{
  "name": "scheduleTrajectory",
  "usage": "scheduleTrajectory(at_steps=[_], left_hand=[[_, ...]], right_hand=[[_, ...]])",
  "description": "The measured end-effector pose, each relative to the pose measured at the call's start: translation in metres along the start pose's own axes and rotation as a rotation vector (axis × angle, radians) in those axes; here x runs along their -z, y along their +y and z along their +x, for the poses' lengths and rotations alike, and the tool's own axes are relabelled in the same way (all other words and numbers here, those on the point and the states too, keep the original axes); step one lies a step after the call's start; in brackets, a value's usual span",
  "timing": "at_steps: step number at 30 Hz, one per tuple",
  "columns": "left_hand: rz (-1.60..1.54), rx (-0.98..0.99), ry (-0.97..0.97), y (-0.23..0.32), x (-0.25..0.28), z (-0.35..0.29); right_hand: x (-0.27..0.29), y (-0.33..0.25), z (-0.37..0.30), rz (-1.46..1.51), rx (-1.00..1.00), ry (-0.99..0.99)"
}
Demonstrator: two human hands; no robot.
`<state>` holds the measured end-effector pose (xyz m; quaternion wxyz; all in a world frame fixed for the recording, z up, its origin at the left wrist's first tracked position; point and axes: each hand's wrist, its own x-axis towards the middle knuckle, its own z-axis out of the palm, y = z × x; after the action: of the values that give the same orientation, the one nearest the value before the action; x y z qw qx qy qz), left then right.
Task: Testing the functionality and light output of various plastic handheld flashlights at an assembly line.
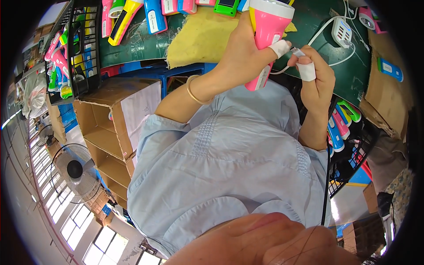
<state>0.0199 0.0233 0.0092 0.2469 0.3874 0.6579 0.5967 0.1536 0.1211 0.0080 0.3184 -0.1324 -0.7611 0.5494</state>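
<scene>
My left hand (244, 54), with white tape on its thumb, is wrapped round a pink flashlight (270, 31) that has a wide white head. The flashlight is held upright over the table's near edge, head away from me. Close by on its right, my right hand (319, 84) pinches the white plug of a charging cable (298, 52) between thumb and taped finger. The plug's tip points toward the flashlight's side, near my left thumb; I cannot tell whether they touch. A white multi-port USB charger (341, 32) lies farther right with cables around it.
Several coloured flashlights (155, 17) line the green table's (128, 52) far side by a yellow cloth (196, 37). Black crates of flashlights stand at left (85, 48) and lower right (353, 152). Cardboard shelving (104, 117) and a fan (75, 169) are at left; cardboard (388, 97) lies right.
</scene>
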Motion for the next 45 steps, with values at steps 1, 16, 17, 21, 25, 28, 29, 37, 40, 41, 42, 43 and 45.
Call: scheduleTrajectory(at_steps=[1,16,17,21,25,28,29,37,40,41,42,43,45], left_hand=[[-0.027,0.068,-0.038,0.003,0.002,0.001],[0.216,-0.205,-0.135,0.002,0.013,0.013],[0.208,-0.131,-0.123,0.003,0.012,0.011],[0.192,-0.086,-0.049,-0.005,0.003,0.010],[0.226,-0.169,0.032,-0.006,0.000,0.013],[0.247,-0.209,0.026,-0.010,-0.002,0.016],[0.273,-0.222,0.051,-0.010,-0.006,0.016],[0.205,-0.188,0.133,-0.017,-0.010,0.016],[-0.113,0.016,0.115,-0.017,0.016,0.043],[-0.323,0.075,0.158,-0.004,0.016,0.043],[-0.534,0.137,0.197,0.004,0.015,0.043],[-0.636,0.137,0.201,0.006,0.020,0.035],[-0.713,0.160,0.083,-0.001,0.008,0.032]], right_hand=[[0.001,-0.001,0.002,-0.012,-0.002,-0.016],[0.004,-0.010,0.023,-0.112,-0.033,-0.087],[0.003,-0.012,0.023,-0.112,-0.034,-0.086],[0.001,-0.019,0.023,-0.331,-0.041,-0.042],[-0.002,-0.024,0.028,-0.447,-0.055,-0.021],[-0.009,-0.020,0.027,-0.591,-0.002,0.037],[-0.012,-0.019,0.028,-0.588,0.002,0.035],[-0.004,-0.013,0.010,-0.516,0.028,0.155],[0.026,-0.027,0.000,-0.309,-0.080,0.284],[0.029,-0.030,0.003,-0.269,-0.221,0.253],[0.024,-0.028,0.009,-0.332,-0.248,0.204],[0.016,-0.017,0.007,-0.273,-0.212,0.140],[0.001,0.002,0.010,-0.173,-0.109,0.088]])
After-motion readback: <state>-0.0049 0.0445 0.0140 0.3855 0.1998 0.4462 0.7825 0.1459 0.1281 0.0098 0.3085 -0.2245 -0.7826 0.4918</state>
